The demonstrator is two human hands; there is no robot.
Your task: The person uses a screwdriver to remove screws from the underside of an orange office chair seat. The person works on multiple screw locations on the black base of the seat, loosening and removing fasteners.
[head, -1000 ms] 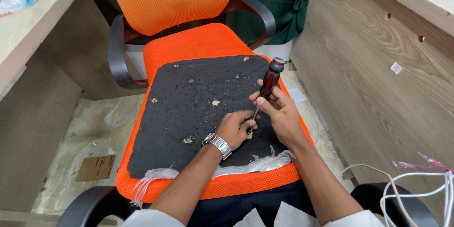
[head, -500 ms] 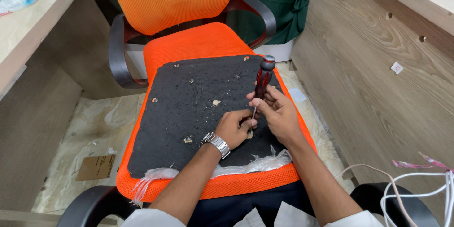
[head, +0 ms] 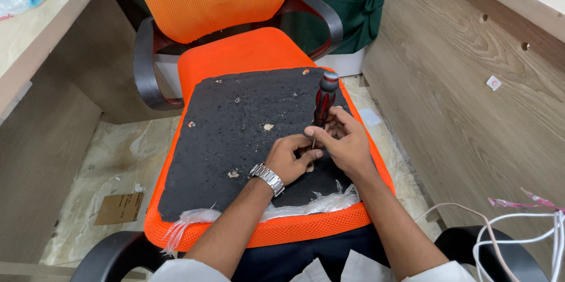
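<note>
Rough black board (head: pixel 235 135): right hand (head: pixel 347 144) grips ribbed screwdriver (head: pixel 324 101), left hand (head: pixel 288 161) pinches its tip

Count, head view: 1 red-and-black-handled screwdriver (head: pixel 323 101). 2 hands on it: right hand (head: pixel 344 144), left hand (head: pixel 289 159). 1 silver metal wristwatch (head: pixel 268 177), on left wrist. 1 upturned orange mesh seat cushion with black underside (head: pixel 235 141), approx. 6 pale screw spots showing on the black, some too small to be sure. 1 orange mesh office chair (head: pixel 212 0) w/ 2 dark curved armrests. 1 crumpled strip of clear plastic (head: pixel 318 204) along the cushion's near edge. 1 flat brown cardboard piece (head: pixel 119 208) on the floor. 1 bundle of white cables (head: pixel 524 229), right side; strand no. unclear. 1 green cloth (head: pixel 341 0) behind chair.
</note>
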